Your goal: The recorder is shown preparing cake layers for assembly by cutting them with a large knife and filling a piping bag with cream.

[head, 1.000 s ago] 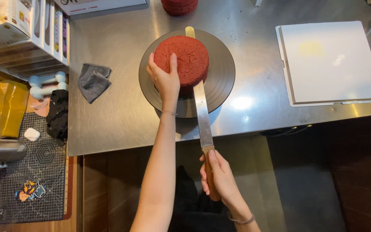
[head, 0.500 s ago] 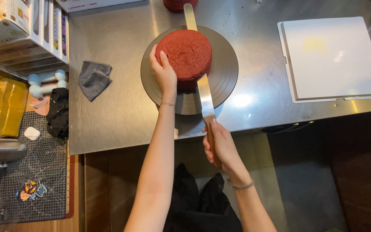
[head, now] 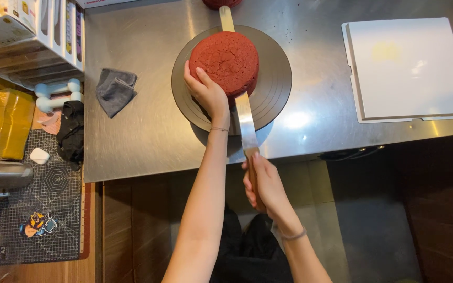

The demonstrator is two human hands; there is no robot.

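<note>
- Your left hand (head: 208,94) lay flat on the near-left edge of the round red cake (head: 225,62), fingers spread over its top and side, pressing rather than gripping.
- Your right hand (head: 262,183) was closed tight around the handle of a long knife (head: 243,118), held just off the near edge of the steel table (head: 148,136).
- The knife blade ran away from you, passing into the cake's side at its near-right part; the blade tip stuck out past the far edge of the cake.
- How deep the blade sat in the cake could not be told, since the cake top hid it.
- The cake sat on a dark round turntable (head: 273,84), slightly left of and beyond the disc's middle, leaving a bare ring of disc on the right and near sides.
- The turntable stood on the steel table, near its front edge.
- A white square board (head: 407,68) lay on the table well to the right of the turntable, not touching it.
- A crumpled grey cloth (head: 115,90) lay on the table to the left, apart from the turntable.
- A second red cake (head: 221,3) showed partly at the far edge of the view, just beyond the knife tip.
- Stacked boxes (head: 32,31) stood at the far left; a cutting mat (head: 38,209) lay on a lower surface to the left.
</note>
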